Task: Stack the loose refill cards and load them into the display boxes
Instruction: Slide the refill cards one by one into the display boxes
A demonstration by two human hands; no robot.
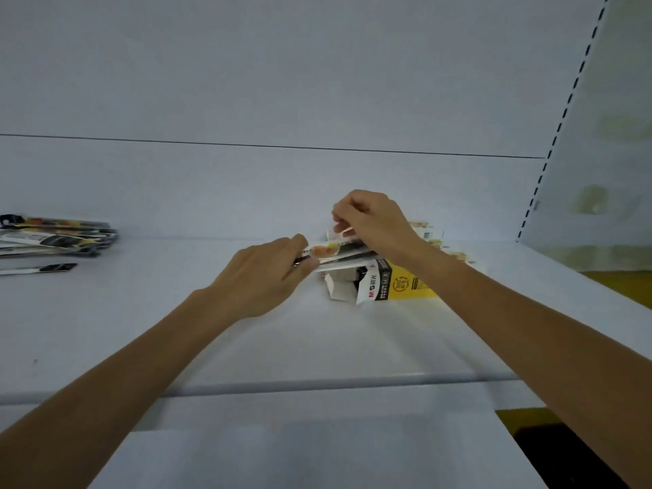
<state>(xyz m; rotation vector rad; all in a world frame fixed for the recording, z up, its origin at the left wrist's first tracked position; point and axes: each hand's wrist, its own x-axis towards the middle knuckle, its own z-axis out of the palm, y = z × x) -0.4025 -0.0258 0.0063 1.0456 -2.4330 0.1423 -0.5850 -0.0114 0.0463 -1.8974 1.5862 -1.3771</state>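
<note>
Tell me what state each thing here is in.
Left hand, grips the stack's left end.
Right hand, pinches a card atop the stack.
Stack, held level over the box.
Box, lying on its side, end flaps open.
Loose cards, piled on the shelf at far left, untouched.

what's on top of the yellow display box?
A bundle of refill cards, gripped by the left hand and pinched by the right hand. Whether it rests on the display box is unclear; the right wrist hides its far end.
</note>
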